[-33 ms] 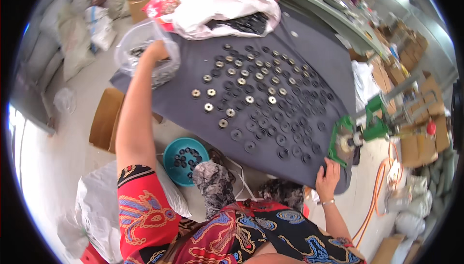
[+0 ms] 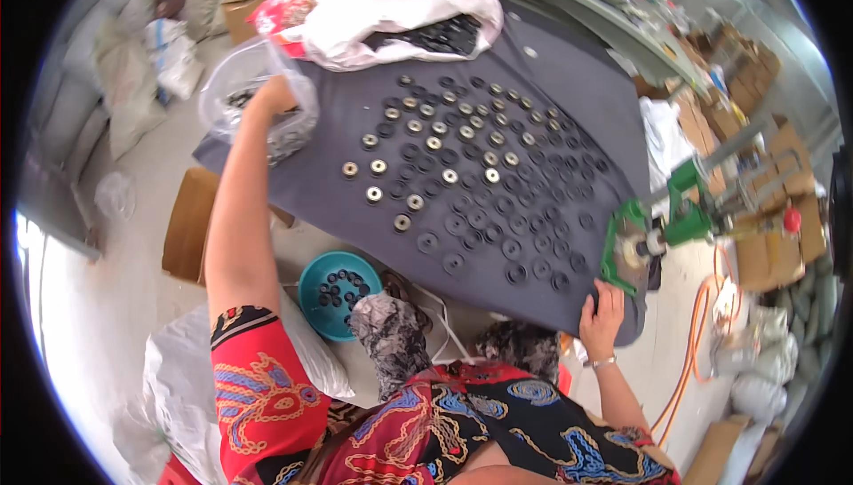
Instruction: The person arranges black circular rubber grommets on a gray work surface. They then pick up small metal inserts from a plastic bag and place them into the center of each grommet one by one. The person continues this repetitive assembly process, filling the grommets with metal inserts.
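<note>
My left hand (image 2: 276,97) reaches down into a clear plastic tub (image 2: 304,121) of small metal pieces at the table's far left corner. The fingers are hidden inside, so their grip does not show. My right hand (image 2: 603,314) rests on the near right table edge, fingers stretched out and holding nothing, just below a green hand press (image 2: 619,250). Many round black discs (image 2: 454,263) lie spread over the dark cloth between the hands. Toward the far and left side, several carry a shiny metal ring (image 2: 374,194) in the middle.
A white sack (image 2: 404,5) with black parts showing in its mouth lies at the table's far side. Below the left edge stands a teal basin (image 2: 309,310) with black discs. A cardboard box (image 2: 187,227) is on the floor. An orange hose (image 2: 691,365) hangs at right.
The view has shifted slightly, so the table and tub appear a little further left. My left hand stays in the tub and my right hand stays at the table edge.
</note>
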Demonstrator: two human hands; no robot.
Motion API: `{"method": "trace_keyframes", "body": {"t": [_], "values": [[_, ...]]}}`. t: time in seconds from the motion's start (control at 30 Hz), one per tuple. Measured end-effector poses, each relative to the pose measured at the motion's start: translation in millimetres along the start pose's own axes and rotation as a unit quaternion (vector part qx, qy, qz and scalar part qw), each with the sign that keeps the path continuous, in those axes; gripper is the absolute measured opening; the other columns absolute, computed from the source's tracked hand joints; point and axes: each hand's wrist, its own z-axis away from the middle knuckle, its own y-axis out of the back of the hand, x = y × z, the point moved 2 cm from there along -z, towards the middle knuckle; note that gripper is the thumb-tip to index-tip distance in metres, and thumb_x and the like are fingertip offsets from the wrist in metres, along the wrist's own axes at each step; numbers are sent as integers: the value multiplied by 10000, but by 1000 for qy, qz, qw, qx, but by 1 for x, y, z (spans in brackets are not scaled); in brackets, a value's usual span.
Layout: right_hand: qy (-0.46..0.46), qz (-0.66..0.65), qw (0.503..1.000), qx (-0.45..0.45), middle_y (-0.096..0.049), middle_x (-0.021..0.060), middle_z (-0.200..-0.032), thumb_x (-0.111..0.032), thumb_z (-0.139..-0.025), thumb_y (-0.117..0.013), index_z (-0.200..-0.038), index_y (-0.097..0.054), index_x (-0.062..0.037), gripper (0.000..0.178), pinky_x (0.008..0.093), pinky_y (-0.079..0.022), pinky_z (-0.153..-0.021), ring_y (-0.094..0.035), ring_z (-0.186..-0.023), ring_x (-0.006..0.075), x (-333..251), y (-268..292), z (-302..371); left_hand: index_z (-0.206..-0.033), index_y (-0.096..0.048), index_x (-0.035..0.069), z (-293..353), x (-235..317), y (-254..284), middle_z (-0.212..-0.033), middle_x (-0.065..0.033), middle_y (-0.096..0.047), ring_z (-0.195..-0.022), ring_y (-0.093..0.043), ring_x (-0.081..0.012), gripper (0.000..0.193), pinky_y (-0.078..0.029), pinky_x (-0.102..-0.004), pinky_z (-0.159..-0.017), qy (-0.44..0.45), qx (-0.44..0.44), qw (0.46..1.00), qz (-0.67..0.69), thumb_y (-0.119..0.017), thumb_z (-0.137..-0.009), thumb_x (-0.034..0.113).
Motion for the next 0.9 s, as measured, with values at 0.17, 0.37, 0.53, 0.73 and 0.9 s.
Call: {"method": "trace_keyframes", "body": {"t": [0.17,0.37,0.53,0.73,0.9], "values": [[-8,12,999,29,-551,163,-976,4,-734,-609,-1064,-566,-2,332,438,-435,-828,-529,-924,353,4,1,0,-1179,-568,-30,-22,-4,-21,-1189,-287,-569,-1151,-535,-395,588,-428,-460,-963,141,103,983,61,-595,-781,403],[-19,31,998,58,-545,147,-935,-3,-726,-614,-1037,-582,-10,312,424,-442,-788,-530,-874,332,6,8,0,-1194,-581,30,12,60,16,-1193,-246,-585,-1145,-540,-390,565,-432,-447,-955,171,113,976,73,-541,-819,450],[-3,3,999,53,-546,130,-917,0,-714,-624,-1007,-585,-10,296,412,-441,-760,-535,-848,313,2,6,-2,-1120,-637,75,20,23,-8,-1171,-199,-612,-1112,-567,-371,448,-451,-445,-920,96,119,988,2,-519,-846,409],[-7,6,998,55,-554,131,-910,-11,-723,-622,-992,-593,-12,271,410,-447,-769,-538,-855,313,1,5,-2,-1085,-656,77,14,36,0,-1137,-201,-628,-1088,-585,-360,400,-462,-443,-908,45,127,990,-33,-514,-842,360],[-19,23,998,57,-560,135,-916,-8,-736,-609,-995,-598,-5,260,418,-450,-786,-539,-861,320,9,7,6,-1035,-665,29,-6,52,3,-1059,-233,-643,-1028,-609,-383,412,-487,-461,-868,146,127,979,57,-621,-744,318]]}}
